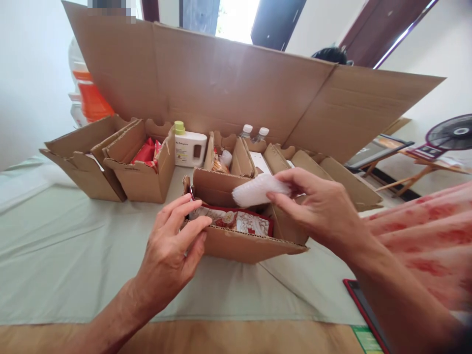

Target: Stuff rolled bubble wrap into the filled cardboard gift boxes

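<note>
My right hand (pixel 317 206) pinches a small white plastic packet (pixel 258 190) and holds it above an open cardboard box (pixel 243 243) in front of me. A red and white patterned packet (pixel 236 220) lies inside that box. My left hand (pixel 173 246) rests on the box's left front corner, fingers curled over its edge and touching the patterned packet.
Further open boxes stand in a row behind: one (pixel 142 177) with red packets, others to the right. A white bottle with a green cap (pixel 189 146) and two clear bottles (pixel 253 132) stand among them. A tall cardboard sheet (pixel 221 83) walls off the back. Pale green cloth (pixel 66 246) covers the table.
</note>
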### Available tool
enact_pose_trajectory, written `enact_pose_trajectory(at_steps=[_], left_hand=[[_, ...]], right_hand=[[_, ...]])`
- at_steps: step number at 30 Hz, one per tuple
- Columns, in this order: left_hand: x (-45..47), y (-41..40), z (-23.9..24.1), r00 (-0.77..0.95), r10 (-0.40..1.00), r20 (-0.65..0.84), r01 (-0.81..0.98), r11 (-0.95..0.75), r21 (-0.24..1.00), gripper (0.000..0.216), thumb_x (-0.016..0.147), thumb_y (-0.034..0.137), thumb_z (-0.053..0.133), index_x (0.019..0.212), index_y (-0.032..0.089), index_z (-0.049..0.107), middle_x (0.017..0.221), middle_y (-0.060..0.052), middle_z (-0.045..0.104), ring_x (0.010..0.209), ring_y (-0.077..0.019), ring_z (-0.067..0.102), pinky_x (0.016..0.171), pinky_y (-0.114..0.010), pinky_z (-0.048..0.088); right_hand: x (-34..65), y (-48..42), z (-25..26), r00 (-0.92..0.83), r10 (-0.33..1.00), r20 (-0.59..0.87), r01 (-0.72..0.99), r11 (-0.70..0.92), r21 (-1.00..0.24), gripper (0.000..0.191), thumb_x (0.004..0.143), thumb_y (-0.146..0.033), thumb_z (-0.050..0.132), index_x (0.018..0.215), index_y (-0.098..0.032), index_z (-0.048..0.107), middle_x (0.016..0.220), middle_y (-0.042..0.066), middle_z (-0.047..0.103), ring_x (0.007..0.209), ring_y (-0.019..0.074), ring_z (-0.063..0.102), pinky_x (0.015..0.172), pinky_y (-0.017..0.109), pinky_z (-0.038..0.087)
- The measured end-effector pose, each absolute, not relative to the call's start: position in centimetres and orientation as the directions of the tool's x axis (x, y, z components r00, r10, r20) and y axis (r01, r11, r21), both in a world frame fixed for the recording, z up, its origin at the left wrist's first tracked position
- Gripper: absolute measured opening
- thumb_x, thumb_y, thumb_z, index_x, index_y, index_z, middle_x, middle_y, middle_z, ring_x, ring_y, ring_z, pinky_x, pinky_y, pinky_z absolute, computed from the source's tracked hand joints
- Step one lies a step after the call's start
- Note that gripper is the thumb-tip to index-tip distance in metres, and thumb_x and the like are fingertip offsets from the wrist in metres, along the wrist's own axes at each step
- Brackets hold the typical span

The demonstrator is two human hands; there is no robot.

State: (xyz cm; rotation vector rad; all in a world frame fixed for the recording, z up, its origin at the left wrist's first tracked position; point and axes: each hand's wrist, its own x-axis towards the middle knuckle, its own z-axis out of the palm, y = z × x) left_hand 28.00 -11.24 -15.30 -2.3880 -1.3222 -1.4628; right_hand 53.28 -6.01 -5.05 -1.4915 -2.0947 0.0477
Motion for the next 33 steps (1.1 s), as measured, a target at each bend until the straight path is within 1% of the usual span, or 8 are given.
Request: enact_pose_trajectory(at_steps=[4, 6, 10, 12, 15, 21, 28, 33], left_hand=[[28.1, -11.1, -15.5, 0.183, 0.631, 0.754, 0.668, -0.642, 0.375, 0.029, 0.091, 0.005, 0.059, 0.114, 0.023, 0.064, 0.128, -0.010, 0.066, 0.133, -0.0307, 0.055, 0.108, -0.053, 0.050], [28.1, -11.1, -15.6, 0.179, 0.631, 0.755, 0.664, -0.644, 0.381, 0.029, 0.091, 0.005, 0.060, 0.114, 0.023, 0.064, 0.126, -0.010, 0.066, 0.133, -0.0305, 0.055, 0.108, -0.053, 0.050], [28.0, -11.1, -15.7, 0.181, 0.638, 0.748, 0.653, -0.647, 0.394, 0.028, 0.091, 0.004, 0.060, 0.113, 0.021, 0.064, 0.124, -0.010, 0.068, 0.134, -0.0301, 0.053, 0.109, -0.052, 0.049], [27.9, -11.1, -15.8, 0.186, 0.643, 0.743, 0.645, -0.650, 0.401, 0.028, 0.091, 0.004, 0.060, 0.113, 0.021, 0.064, 0.124, -0.010, 0.068, 0.135, -0.0300, 0.052, 0.110, -0.052, 0.048], [27.9, -11.1, -15.9, 0.181, 0.645, 0.742, 0.635, -0.653, 0.413, 0.028, 0.091, 0.004, 0.060, 0.113, 0.022, 0.065, 0.122, -0.009, 0.069, 0.136, -0.0299, 0.051, 0.110, -0.052, 0.048], [27.9, -11.2, -15.9, 0.167, 0.649, 0.742, 0.627, -0.651, 0.428, 0.028, 0.091, 0.006, 0.061, 0.112, 0.023, 0.066, 0.120, -0.008, 0.070, 0.135, -0.0304, 0.052, 0.109, -0.053, 0.048], [27.8, -11.0, -15.9, 0.162, 0.642, 0.749, 0.620, -0.657, 0.429, 0.026, 0.092, 0.007, 0.060, 0.111, 0.023, 0.066, 0.118, -0.008, 0.071, 0.134, -0.0305, 0.052, 0.109, -0.053, 0.049], [27.8, -10.9, -16.0, 0.164, 0.635, 0.755, 0.613, -0.665, 0.427, 0.026, 0.092, 0.006, 0.059, 0.111, 0.023, 0.066, 0.117, -0.008, 0.071, 0.135, -0.0310, 0.052, 0.107, -0.054, 0.050]], right_hand=[[50.6, -3.7, -6.1, -0.302, 0.895, 0.329, 0.817, 0.421, -0.395, 0.012, 0.084, -0.028, 0.063, 0.095, -0.023, 0.066, 0.075, -0.001, 0.070, 0.064, 0.0159, 0.061, 0.061, 0.027, 0.044], [49.6, -2.8, -6.7, -0.363, 0.890, 0.277, 0.832, 0.444, -0.333, 0.013, 0.085, -0.023, 0.062, 0.097, -0.022, 0.066, 0.077, -0.002, 0.071, 0.067, 0.0151, 0.062, 0.063, 0.026, 0.043], [48.7, -1.9, -7.3, -0.455, 0.890, 0.020, 0.890, 0.453, 0.052, 0.006, 0.088, -0.024, 0.064, 0.088, -0.020, 0.070, 0.084, 0.004, 0.075, 0.074, 0.0189, 0.064, 0.063, 0.028, 0.036], [48.7, -1.9, -7.1, -0.439, 0.896, -0.071, 0.876, 0.444, 0.187, 0.016, 0.093, -0.030, 0.062, 0.084, -0.020, 0.071, 0.084, 0.006, 0.076, 0.075, 0.0210, 0.066, 0.061, 0.029, 0.032], [49.0, -2.1, -6.6, -0.459, 0.883, -0.097, 0.865, 0.469, 0.175, 0.027, 0.098, -0.032, 0.054, 0.085, -0.020, 0.074, 0.087, 0.007, 0.077, 0.077, 0.0216, 0.068, 0.061, 0.030, 0.033], [49.5, -1.6, -6.9, -0.414, 0.909, 0.051, 0.910, 0.412, 0.035, 0.020, 0.093, -0.026, 0.057, 0.095, -0.021, 0.076, 0.089, 0.004, 0.079, 0.080, 0.0201, 0.069, 0.069, 0.029, 0.040], [48.2, -1.7, -6.7, -0.265, 0.959, -0.102, 0.872, 0.283, 0.400, 0.025, 0.094, -0.030, 0.058, 0.091, -0.017, 0.080, 0.092, 0.017, 0.078, 0.087, 0.0314, 0.073, 0.065, 0.033, 0.044], [47.9, -1.3, -7.2, -0.270, 0.948, -0.169, 0.833, 0.318, 0.453, 0.025, 0.092, -0.021, 0.057, 0.092, -0.015, 0.081, 0.090, 0.020, 0.079, 0.089, 0.0309, 0.075, 0.066, 0.033, 0.049]])
